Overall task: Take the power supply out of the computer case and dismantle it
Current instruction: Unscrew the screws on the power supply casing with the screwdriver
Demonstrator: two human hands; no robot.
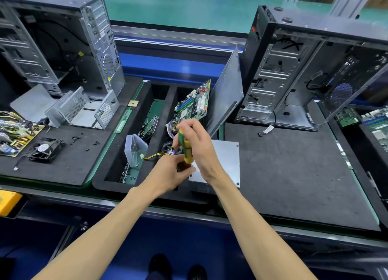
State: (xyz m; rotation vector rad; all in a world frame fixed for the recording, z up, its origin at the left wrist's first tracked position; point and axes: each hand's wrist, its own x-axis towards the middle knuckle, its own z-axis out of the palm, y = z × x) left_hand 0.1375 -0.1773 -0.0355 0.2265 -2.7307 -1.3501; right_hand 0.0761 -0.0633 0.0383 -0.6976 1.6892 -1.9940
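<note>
Two open computer cases stand at the back: one at the left point(63, 44), one at the right point(310, 74), with a loose side panel point(227, 91) leaning against the right one. Between them a black tray point(100, 174) holds a tilted motherboard point(194, 102), a clear plastic box point(134, 149), a fan with yellow wires and small screws. The power supply point(222, 162) lies flat just right of the tray. The right hand point(195, 145) grips a yellow-green screwdriver point(185, 147) upright over its near-left corner; the left hand point(170, 170) pinches the screwdriver's lower end.
</note>
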